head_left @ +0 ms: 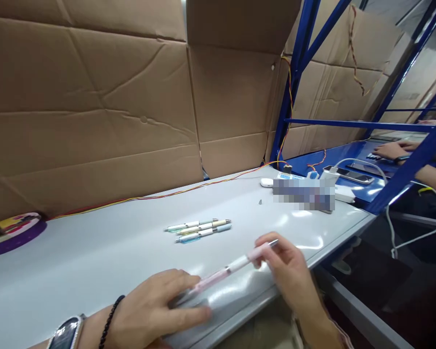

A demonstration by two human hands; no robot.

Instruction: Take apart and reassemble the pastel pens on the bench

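Observation:
A pink and white pen [236, 264] slants above the front edge of the table, its metal tip pointing up and right. My right hand [288, 266] pinches it near that tip, between thumb and fingers. My left hand [156, 305] is at the pen's lower end, its thumb and forefinger apart on either side of it; it does not look gripped there. Blur hides whether the left fingers touch the pen. Just beyond, three pens lie side by side: a green and white pen [191, 225], a yellow and white pen [205, 227] and a blue and white pen [203, 233].
A purple-rimmed round container [16, 237] stands at the far left. Thin wires [160, 196] run along the cardboard wall [94, 106]. At the right are a blurred-out item [303, 194], a blue metal frame [403, 167], a phone [349, 174] and another person's hands [390, 149].

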